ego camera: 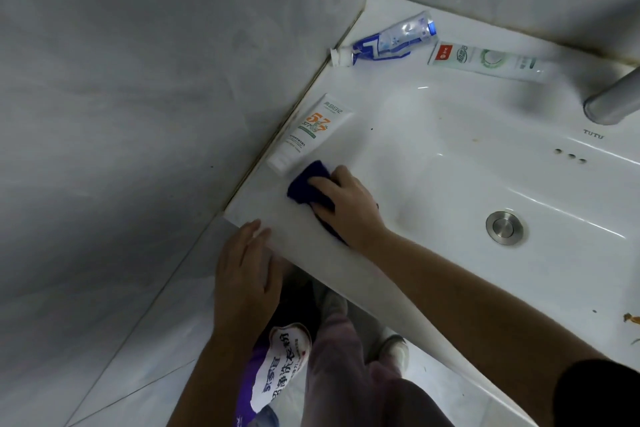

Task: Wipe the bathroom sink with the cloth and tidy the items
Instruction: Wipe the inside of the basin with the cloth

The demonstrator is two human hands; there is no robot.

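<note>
Curled over the dark blue folded cloth point(308, 180), the right hand point(341, 199) presses it onto the white ceramic sink's point(450, 149) left rim. Just beyond lies a white orange-printed tube point(308, 132), lengthwise along the wall, cap end nearest. The left hand point(246, 260) rests flat, fingers straight, on the front corner.

Dim bluish light, faint glare streaks on the sink point(433, 149), blurred faucet point(613, 100), wide-angle edge distortion.

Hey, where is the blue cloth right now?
In the head view, the blue cloth is under the right hand on the sink's left rim, just below the white tube with orange print.
</note>
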